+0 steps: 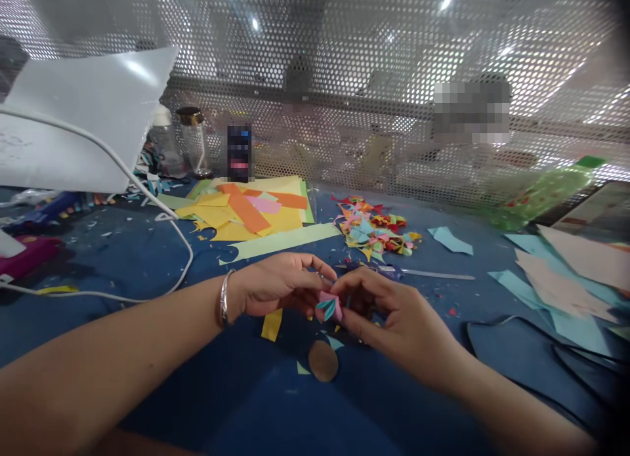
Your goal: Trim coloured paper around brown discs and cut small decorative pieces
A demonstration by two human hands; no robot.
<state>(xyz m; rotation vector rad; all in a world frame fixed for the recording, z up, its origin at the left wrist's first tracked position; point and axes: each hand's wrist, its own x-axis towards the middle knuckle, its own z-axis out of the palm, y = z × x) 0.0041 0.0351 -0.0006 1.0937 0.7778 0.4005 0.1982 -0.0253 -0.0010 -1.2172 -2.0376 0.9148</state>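
A small folded paper piece [329,306], pink outside with blue folds inside, is pinched between both hands above the blue table. My left hand [283,285], with a silver bangle at the wrist, grips its left side, fingers curled. On the other side, my right hand [381,308] holds it between thumb and forefinger. Below the hands lie a round brown disc [323,361], a yellow paper strip [272,325] and small green and blue scraps. Just behind my right hand rests a glue gun or similar tool with a blue handle and a pale stick [438,274].
Behind are a heap of colourful folded paper pieces [377,229] and stacked yellow and orange sheets [246,210]. Blue and pink sheets [561,292] and a green bottle [546,193] lie right. A white cable [184,259] loops left. A perforated metal screen [335,95] closes the back.
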